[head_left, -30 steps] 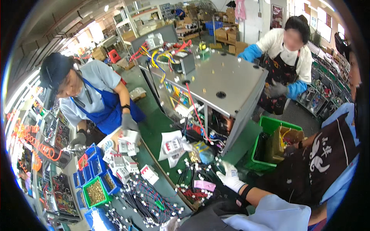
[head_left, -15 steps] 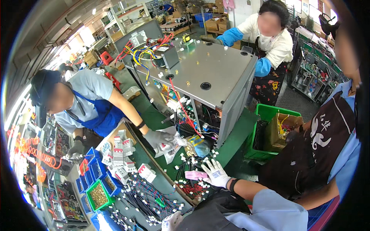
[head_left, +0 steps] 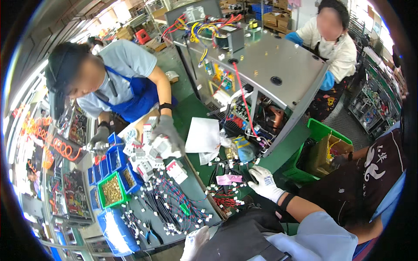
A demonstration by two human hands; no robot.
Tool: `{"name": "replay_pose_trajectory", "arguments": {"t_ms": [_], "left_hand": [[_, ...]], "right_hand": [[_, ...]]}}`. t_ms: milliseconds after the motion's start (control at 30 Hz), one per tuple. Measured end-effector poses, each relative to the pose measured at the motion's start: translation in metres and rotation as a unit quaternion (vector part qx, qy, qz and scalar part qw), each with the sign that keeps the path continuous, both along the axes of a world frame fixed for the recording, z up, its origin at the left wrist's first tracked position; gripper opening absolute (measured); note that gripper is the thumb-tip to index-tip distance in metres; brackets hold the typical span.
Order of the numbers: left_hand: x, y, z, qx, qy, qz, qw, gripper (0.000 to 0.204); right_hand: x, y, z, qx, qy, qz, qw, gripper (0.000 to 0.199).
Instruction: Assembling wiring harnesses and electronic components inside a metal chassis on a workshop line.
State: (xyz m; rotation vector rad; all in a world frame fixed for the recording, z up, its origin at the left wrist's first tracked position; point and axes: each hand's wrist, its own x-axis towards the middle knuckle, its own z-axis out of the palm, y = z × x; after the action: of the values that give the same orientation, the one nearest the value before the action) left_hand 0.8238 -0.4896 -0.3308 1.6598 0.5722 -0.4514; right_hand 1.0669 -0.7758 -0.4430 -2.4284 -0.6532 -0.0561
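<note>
My right hand, in a white glove, is over the green surface with its fingers apart, beside a pink paper tag. Nothing shows in its grasp. Below the tag lie bundles of red and black wires with white connectors. At the lower edge my left hand, also white-gloved, is by the table corner; its fingers are mostly hidden. Black cables with white plugs and blue-handled pliers lie to its left. Ahead stands a large grey metal cabinet with exposed wiring.
A co-worker's grey-gloved hand is at a pile of white circuit breakers. Blue bins and a green bin hold small parts. A white sheet lies beside the cabinet. A green crate stands right, near another person.
My right hand has drawn back from the pink tag, its fingers less spread. The co-worker's gloved hand has moved from the plastic bag to the breakers. The view has shifted.
</note>
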Motion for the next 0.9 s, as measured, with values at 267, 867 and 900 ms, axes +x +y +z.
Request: {"name": "replay_pose_trajectory", "arguments": {"t_ms": [267, 867, 900], "left_hand": [[0.01, 0.001, -0.004, 0.299, -0.271, -0.263, 0.876, 0.031], [-0.019, -0.031, -0.147, 0.395, -0.101, -0.374, 0.833, 0.035], [-0.015, -0.042, -0.159, 0.362, -0.088, -0.249, 0.894, 0.033]], "right_hand": [[-0.043, 0.081, 0.001, -0.13, -0.019, 0.412, 0.902, 0.058], [-0.024, 0.084, -0.053, -0.141, -0.02, 0.475, 0.868, 0.052], [-0.023, 0.085, -0.053, -0.138, -0.021, 0.478, 0.867, 0.051]]}}
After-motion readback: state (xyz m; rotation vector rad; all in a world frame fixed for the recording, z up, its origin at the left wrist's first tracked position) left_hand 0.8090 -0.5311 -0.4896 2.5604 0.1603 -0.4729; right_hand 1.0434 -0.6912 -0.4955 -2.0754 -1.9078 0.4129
